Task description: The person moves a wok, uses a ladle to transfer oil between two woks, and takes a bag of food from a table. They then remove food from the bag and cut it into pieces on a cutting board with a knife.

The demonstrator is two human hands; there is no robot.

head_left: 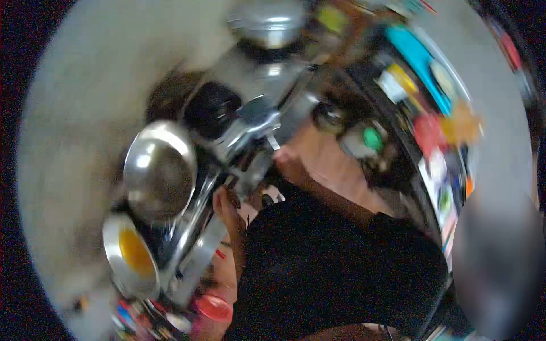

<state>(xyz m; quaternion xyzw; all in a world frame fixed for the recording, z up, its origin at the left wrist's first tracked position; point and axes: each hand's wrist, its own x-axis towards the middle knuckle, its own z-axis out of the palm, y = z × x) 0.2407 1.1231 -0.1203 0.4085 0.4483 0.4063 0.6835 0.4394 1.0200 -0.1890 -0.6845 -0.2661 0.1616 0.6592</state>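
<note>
The whole view is tilted and smeared by motion. My right hand (285,159) is closed at the near end of a shiny metal utensil (256,116), which looks like a pan or a wide ladle; its exact kind is blurred. The utensil is over the metal stove (219,150), beside a dark burner (213,108). At the stove's front edge is my left hand (226,206), close to what may be a control knob (230,182). Its fingers are too smeared to read. A large steel bowl or pot (159,170) is farther to the left.
A pale bowl with yellow-orange contents (135,250) stands at lower left, near a red round container (215,307). Another metal pot (267,23) is at the top. Crowded shelves with a turquoise tray (418,62) run along the right.
</note>
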